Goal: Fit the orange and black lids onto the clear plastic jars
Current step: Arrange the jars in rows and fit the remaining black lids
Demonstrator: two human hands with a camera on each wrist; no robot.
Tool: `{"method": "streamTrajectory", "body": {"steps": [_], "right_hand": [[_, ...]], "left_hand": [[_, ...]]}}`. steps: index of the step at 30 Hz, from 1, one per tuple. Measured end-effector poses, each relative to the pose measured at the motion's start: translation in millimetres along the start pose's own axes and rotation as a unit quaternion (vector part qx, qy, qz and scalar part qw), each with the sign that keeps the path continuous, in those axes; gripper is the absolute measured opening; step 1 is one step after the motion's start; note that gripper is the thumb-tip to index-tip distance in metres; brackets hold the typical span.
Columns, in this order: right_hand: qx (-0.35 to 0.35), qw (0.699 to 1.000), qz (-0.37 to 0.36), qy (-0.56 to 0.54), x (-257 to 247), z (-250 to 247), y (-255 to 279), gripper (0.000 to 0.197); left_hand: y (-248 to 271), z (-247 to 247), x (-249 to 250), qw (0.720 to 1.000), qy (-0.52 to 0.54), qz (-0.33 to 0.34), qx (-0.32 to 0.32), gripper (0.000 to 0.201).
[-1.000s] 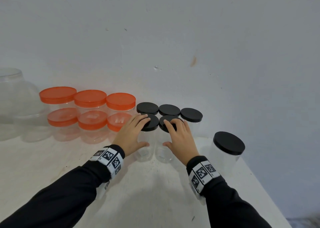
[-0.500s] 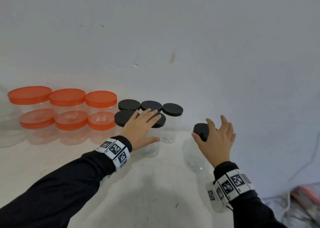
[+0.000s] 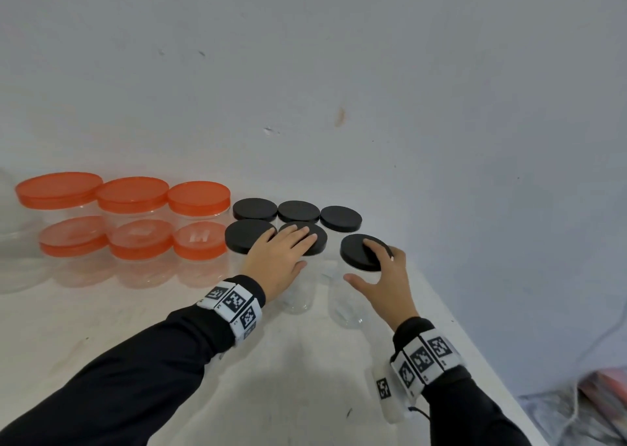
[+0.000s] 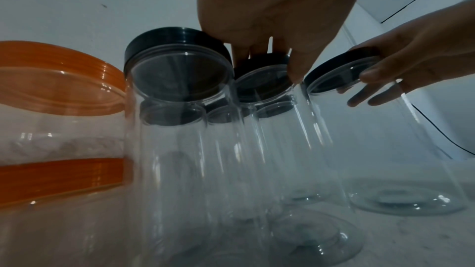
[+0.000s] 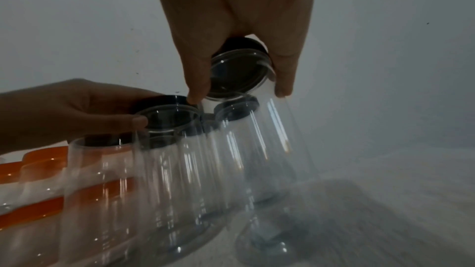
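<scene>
Several clear jars with black lids stand in two rows against the wall. My left hand lies with straight fingers on the lid of the front middle jar, thumb against its side; the left wrist view shows this hand over that lid. My right hand grips the black lid of a further jar just right of the group, thumb near, fingers over the far rim. This jar leans slightly, and the right hand clasps its top.
Orange-lidded jars are stacked two high at the left, beside a large clear container. The wall is close behind. The white table's edge runs diagonally at the right, with a cable and cloth below.
My right hand left the front jar, took hold of the lone black-lidded jar at the right, and brought it left beside the group. The left hand stayed on its lid.
</scene>
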State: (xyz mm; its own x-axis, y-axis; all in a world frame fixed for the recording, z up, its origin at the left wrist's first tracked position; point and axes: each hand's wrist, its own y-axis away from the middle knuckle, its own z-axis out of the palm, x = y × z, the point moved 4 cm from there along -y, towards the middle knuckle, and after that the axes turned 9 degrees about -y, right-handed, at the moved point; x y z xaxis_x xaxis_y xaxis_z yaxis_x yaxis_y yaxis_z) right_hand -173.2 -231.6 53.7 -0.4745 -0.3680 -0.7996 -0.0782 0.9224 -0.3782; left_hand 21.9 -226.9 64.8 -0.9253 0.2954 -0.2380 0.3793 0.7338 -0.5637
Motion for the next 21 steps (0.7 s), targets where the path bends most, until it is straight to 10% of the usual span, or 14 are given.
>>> {"method": "streamTrajectory", "body": {"steps": [6,13,21], "right_hand": [[0.02,0.996,0.057,-0.073,3,14,-13,0.1],[0.022,0.994,0.055,-0.097,10,17,-25,0.094],[-0.148,0.964,-0.064,0.211,-26,2,-52,0.121]], "left_hand": [[0,-1,0,1.0,0.002,-0.006,-0.026,0.06],[1,-3,0,0.999,0.027,-0.015,-0.027,0.06],[11,-21,-36,0.987,0.051,-0.115,-0.096,0.083]]}}
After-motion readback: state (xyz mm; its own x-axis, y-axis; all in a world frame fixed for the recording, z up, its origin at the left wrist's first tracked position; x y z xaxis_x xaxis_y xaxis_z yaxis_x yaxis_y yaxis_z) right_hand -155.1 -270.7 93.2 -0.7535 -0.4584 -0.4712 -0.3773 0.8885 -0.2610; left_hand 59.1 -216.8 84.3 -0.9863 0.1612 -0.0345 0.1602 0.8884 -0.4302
